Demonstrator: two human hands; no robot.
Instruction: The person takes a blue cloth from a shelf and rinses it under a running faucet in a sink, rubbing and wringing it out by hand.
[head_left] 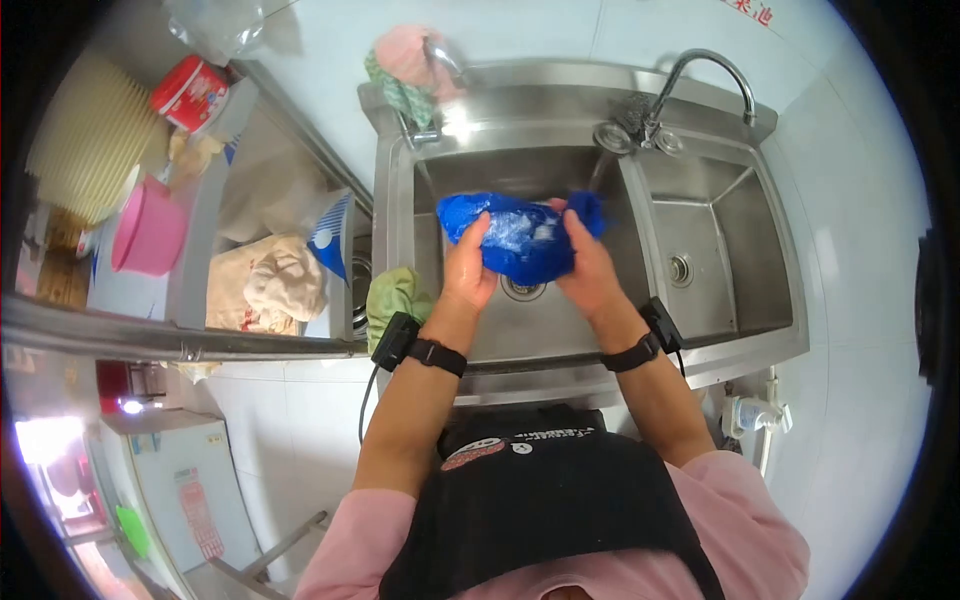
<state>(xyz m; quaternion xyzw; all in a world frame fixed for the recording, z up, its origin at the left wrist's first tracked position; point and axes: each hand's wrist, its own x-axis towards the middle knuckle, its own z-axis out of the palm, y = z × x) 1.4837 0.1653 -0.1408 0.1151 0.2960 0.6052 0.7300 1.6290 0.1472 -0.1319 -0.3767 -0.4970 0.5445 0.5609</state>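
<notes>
A crumpled, shiny blue cloth [525, 240] is held up between both hands above the left basin of a steel double sink [400, 200]. My left hand [468, 270] grips its left part, thumb on top, with the other fingers hidden beneath. On the right side, my right hand [588, 262] is closed on it, the thumb near a bunched-up end. Below the cloth, the basin's drain [522, 290] partly shows. Whether the blue thing is fabric or plastic is hard to tell.
A curved faucet [690, 60] stands behind the right basin [745, 240]. Pink and green cloths [408, 65] hang at the back left. A green cloth [392, 300] lies on the sink's left edge. Shelves at left hold a pink bowl [150, 232] and red tub [190, 92].
</notes>
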